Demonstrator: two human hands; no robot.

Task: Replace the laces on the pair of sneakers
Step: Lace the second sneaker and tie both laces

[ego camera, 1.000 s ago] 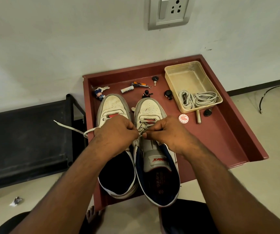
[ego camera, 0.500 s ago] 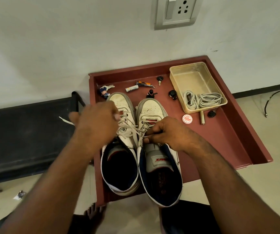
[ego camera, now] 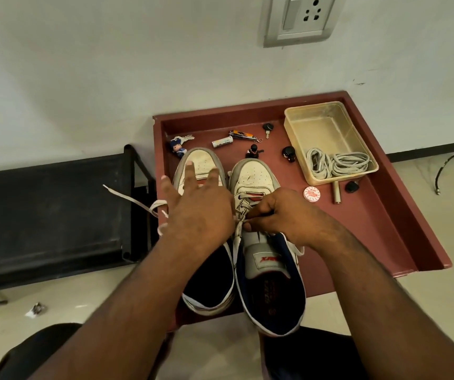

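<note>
On the shallow maroon tray point(ego camera: 401, 215) against the pale wall, two scuffed white leather sneakers sit side by side, the left sneaker point(ego camera: 201, 165) under the left hand point(ego camera: 195, 212), whose fingers are spread flat and grasp nothing. The right hand point(ego camera: 283, 215) pinches the flat cream lace point(ego camera: 240, 212) over the eyelets of the right sneaker point(ego camera: 256, 176), one loose flat end point(ego camera: 127, 197) trailing off the tray's left edge. Coiled round grey laces point(ego camera: 335, 163) lie in a translucent rectangular plastic tub point(ego camera: 321, 124) at the tray's far right corner.
</note>
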